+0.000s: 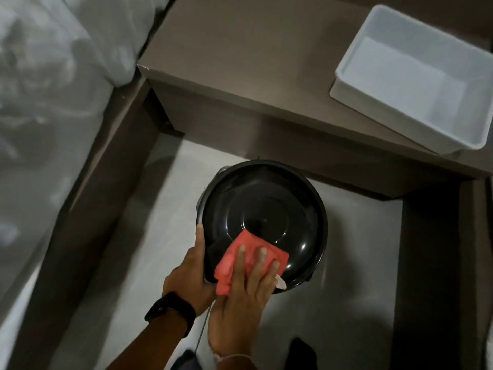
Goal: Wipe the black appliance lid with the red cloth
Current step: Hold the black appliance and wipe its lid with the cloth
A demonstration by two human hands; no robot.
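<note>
Bed [40, 102]: lying along the left side, covered in pale, blurred bedding.
Brown cabinet [240, 62]: standing at the top, its flat surface carrying the tub.
Floor [346, 263]: showing light grey between the bed frame and the cabinet.
White tub [354, 73]: sitting on the cabinet's right end, tilted across the corner.
Black appliance lid [266, 209]: sitting on the round appliance on the floor, just below the cabinet's front edge, glossy and domed.
Right hand [240, 297]: pressing flat on the cloth, fingers spread slightly apart, fingertips resting on the fabric.
Left hand [190, 271]: gripping the lid's near-left rim, thumb curling over the edge.
Red cloth [248, 257]: lying folded on the lid's near edge, pinned under the right hand.
Black wristband [170, 312]: wrapping the left wrist.
</note>
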